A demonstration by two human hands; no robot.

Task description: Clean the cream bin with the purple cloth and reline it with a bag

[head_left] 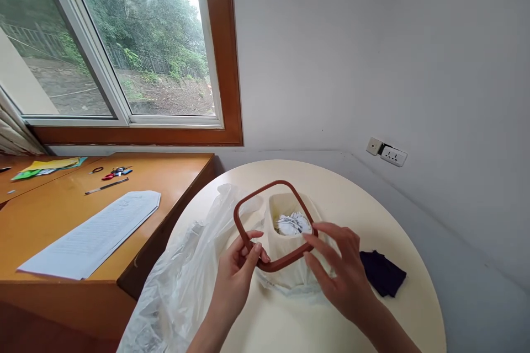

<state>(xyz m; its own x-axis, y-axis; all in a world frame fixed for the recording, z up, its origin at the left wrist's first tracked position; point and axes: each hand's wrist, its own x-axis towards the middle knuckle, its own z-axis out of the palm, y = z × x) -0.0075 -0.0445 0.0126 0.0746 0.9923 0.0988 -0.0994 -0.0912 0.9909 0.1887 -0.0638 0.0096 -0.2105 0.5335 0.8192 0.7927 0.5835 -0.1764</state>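
A reddish-brown ring frame (pixel 285 261), square with rounded corners, is held tilted above the table. My left hand (pixel 240 262) is closed on its lower left corner, the thumb in front. At the right corner, my right hand (pixel 342 265) has its fingers spread, and the fingertips lie against the frame. Behind and below the frame stands a cream bin-like container (pixel 285 201) with a rounded opening. Inside it lies crumpled white material (pixel 293 224) with dark lines. The container's lower part is partly hidden by the frame, my hands and thin plastic.
A clear plastic bag (pixel 182 270) spreads over the round cream table (pixel 372 204) on the left. A folded dark cloth (pixel 383 273) lies at the right. On the wooden desk (pixel 178 176) are papers (pixel 95 234), a pen (pixel 106 186) and keys (pixel 118 172). Walls border the table behind.
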